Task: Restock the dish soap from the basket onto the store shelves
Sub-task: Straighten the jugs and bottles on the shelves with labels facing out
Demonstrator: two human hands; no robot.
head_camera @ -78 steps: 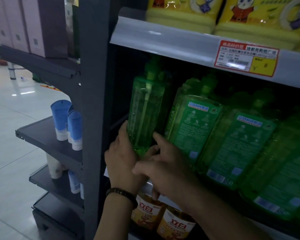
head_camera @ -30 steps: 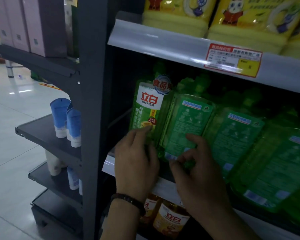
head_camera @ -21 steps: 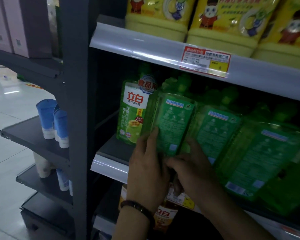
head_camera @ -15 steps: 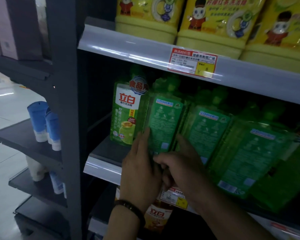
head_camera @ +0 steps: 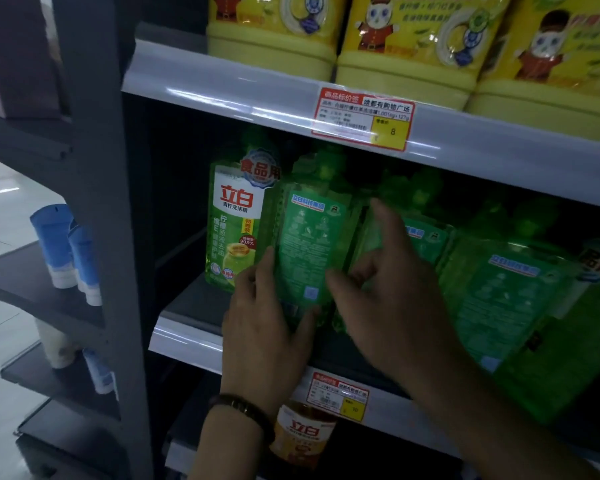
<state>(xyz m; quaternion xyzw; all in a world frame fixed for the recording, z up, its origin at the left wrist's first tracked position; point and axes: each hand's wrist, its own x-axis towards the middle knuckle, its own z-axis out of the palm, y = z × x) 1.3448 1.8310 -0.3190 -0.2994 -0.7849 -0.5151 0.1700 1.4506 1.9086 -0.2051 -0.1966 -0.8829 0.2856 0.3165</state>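
Note:
A row of green dish soap bottles stands on the middle shelf. The leftmost bottle shows its front label. The second bottle shows its back label, and my left hand holds its lower part, with fingers along its left side and the thumb under its right. My right hand is just right of it with fingers loosely spread. Its thumb touches that bottle's right edge and its index finger points up in front of the third bottle. More green bottles lean to the right. No basket is in view.
Yellow soap jugs fill the shelf above, behind a price tag. Orange bottles stand on the shelf below. A dark upright post separates a side rack holding blue tubes. Pale floor lies at far left.
Both hands have left the leftmost bottle, now front label out, and moved to the second one. My right hand has risen and spread its fingers by the third bottle. The view shifted right.

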